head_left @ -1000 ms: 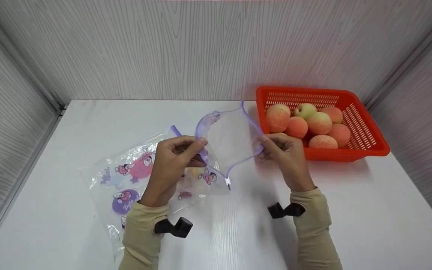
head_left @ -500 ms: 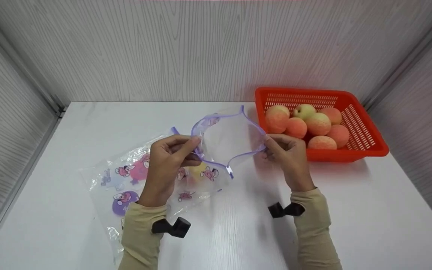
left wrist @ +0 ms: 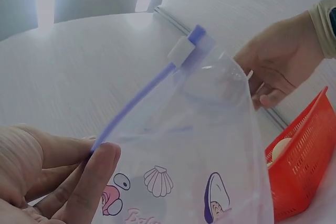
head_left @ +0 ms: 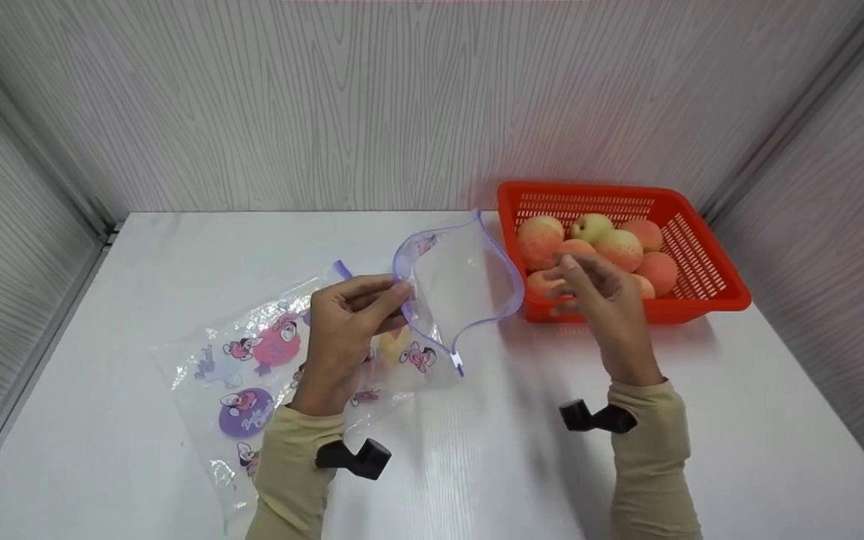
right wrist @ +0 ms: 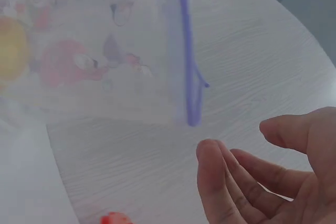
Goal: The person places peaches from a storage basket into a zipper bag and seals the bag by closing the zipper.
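Pinched at its left rim by my left hand [head_left: 353, 322], a clear zip bag [head_left: 469, 289] with a purple zip edge and cartoon prints hangs with its mouth spread wide. A white slider [left wrist: 181, 51] sits near one end of the zip. My right hand [head_left: 608, 307] is off the bag, over the front of a red basket [head_left: 702, 306]; its thumb and fingers are apart with nothing between them, as the right wrist view also shows. Peaches [head_left: 541, 238] lie in the basket behind that hand, which partly hides some of them.
Another printed clear zip bag [head_left: 192, 375] lies flat on the white table [head_left: 477, 465], partly under my left hand and forearm. Grey wood-grain panels [head_left: 312, 105] stand at the back and both sides. The basket is at the back right.
My right hand has let go of the bag's right rim and moved right, to the basket's front. The left hand keeps its pinch, and the bag's mouth stays spread.
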The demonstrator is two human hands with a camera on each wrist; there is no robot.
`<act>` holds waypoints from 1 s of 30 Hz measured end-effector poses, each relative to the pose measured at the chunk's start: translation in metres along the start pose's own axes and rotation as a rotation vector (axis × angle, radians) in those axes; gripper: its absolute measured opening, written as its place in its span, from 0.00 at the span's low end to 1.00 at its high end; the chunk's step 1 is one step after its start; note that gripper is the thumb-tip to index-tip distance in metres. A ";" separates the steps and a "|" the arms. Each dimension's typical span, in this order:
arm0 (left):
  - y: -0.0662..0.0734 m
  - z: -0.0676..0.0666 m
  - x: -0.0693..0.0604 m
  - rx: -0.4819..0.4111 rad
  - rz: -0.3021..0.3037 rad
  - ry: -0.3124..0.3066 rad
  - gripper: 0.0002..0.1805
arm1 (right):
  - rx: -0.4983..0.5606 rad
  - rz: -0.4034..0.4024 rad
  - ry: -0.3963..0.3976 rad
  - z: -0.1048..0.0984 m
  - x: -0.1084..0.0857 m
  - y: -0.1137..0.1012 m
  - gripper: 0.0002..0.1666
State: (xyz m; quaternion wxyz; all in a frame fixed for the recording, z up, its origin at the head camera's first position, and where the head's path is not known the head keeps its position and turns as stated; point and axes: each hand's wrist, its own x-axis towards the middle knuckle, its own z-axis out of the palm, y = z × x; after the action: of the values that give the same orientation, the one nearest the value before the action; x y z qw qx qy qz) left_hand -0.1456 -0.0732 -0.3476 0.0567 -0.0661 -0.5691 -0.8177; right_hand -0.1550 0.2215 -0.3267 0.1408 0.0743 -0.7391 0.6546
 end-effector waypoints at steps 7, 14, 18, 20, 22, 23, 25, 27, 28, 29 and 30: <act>0.000 -0.001 0.000 -0.002 -0.028 -0.001 0.08 | -0.276 -0.186 0.169 -0.028 0.045 -0.027 0.20; 0.000 -0.002 -0.001 0.022 -0.018 -0.028 0.08 | -0.733 -0.032 -0.094 -0.030 0.093 -0.021 0.33; 0.001 -0.001 -0.001 0.014 -0.011 -0.053 0.08 | -0.846 0.042 -0.254 -0.021 0.111 -0.007 0.40; 0.001 0.000 -0.002 0.002 -0.011 -0.065 0.09 | -0.903 0.089 -0.327 -0.015 0.118 0.000 0.43; 0.001 0.000 -0.002 -0.007 -0.011 -0.073 0.09 | -0.968 0.136 -0.402 -0.009 0.124 0.007 0.46; 0.001 0.001 -0.002 -0.007 -0.012 -0.074 0.09 | -1.003 0.167 -0.435 -0.006 0.127 0.011 0.47; 0.001 0.002 -0.002 -0.009 -0.015 -0.075 0.09 | -1.067 0.211 -0.497 -0.003 0.132 0.018 0.48; 0.001 0.004 -0.002 -0.011 -0.015 -0.077 0.09 | -1.108 0.219 -0.545 -0.002 0.134 0.023 0.48; 0.000 0.004 -0.002 -0.009 -0.015 -0.078 0.09 | -1.108 0.237 -0.556 -0.001 0.133 0.023 0.45; 0.000 0.004 -0.002 -0.011 -0.017 -0.081 0.09 | -1.106 0.251 -0.566 -0.001 0.131 0.023 0.42; 0.000 0.005 -0.002 -0.014 -0.019 -0.083 0.08 | -1.043 0.321 -0.550 -0.002 0.127 0.022 0.37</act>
State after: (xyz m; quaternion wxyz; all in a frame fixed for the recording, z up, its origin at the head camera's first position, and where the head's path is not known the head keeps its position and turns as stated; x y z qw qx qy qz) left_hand -0.1437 -0.0685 -0.3466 0.0250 -0.0949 -0.5659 -0.8186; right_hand -0.2817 0.2356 -0.3083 -0.1379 0.0497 -0.9733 0.1764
